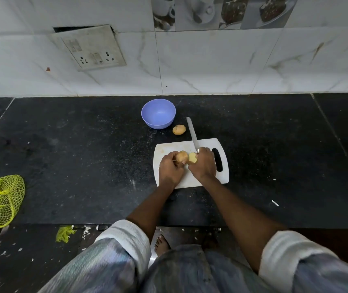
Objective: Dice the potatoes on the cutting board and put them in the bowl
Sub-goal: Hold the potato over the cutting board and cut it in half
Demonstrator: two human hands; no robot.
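Now left hand (170, 169) grips brown potato half (182, 156) on white plastic cutting board (223, 176); right hand (204, 163) holds steel knife (192, 134) and touches yellow cut half (192, 157). Whole brown potato (179, 129) and empty purple plastic bowl (158, 113) sit near black worktop's (84, 155) back edge.

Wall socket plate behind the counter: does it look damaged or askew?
Yes. The socket plate hangs tilted on the tiled wall, and a dark gap shows along its upper edge, so it looks loose.

single head view, wide-angle, looks forward and down from above fingers (198, 154); counter (84, 155) below them, tiled wall (211, 64) beyond.
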